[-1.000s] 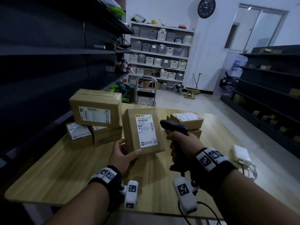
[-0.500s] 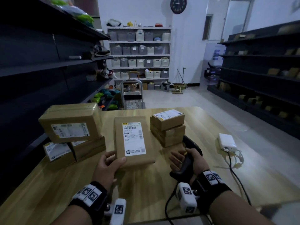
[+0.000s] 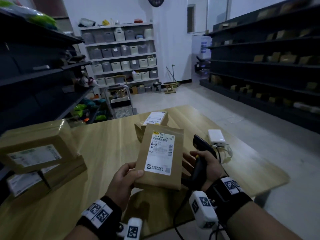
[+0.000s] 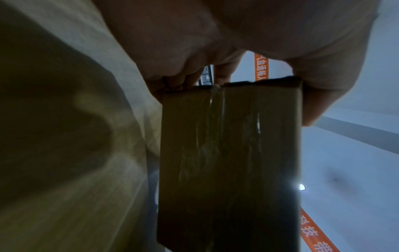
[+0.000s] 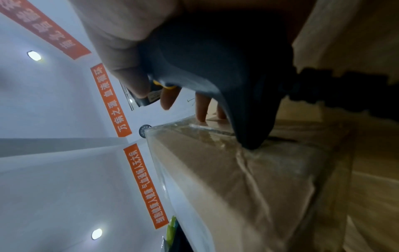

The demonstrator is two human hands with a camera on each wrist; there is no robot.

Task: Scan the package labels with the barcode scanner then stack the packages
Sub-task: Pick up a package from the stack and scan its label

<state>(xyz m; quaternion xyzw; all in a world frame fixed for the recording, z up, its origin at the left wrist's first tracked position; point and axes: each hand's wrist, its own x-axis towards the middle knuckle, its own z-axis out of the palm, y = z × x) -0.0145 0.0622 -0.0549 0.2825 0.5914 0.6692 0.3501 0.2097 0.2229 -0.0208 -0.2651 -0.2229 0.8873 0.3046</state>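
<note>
My left hand [image 3: 125, 177] holds a flat brown package [image 3: 160, 158] by its lower left corner, white barcode label facing me, lifted above the wooden table [image 3: 107, 149]. In the left wrist view the thumb and fingers clamp the package's taped edge [image 4: 228, 153]. My right hand [image 3: 206, 166] grips the black barcode scanner [image 3: 200, 153] by its handle, close beside the package's right edge, and its fingers touch that package's side [image 5: 226, 170]. Two stacked packages [image 3: 154, 122] sit behind the held one. A pile of three labelled packages [image 3: 39, 153] stands at the left.
A white power adapter [image 3: 216, 138] with cables lies on the table's right side. The scanner's cord [image 3: 176, 220] hangs off the near edge. Dark shelving runs along both sides; a step stool [image 3: 120, 103] stands beyond the table's far edge.
The scanner has come down from pointing at the label and now sits low beside the package. The package has moved right and nearer to me, in front of the two-box stack.
</note>
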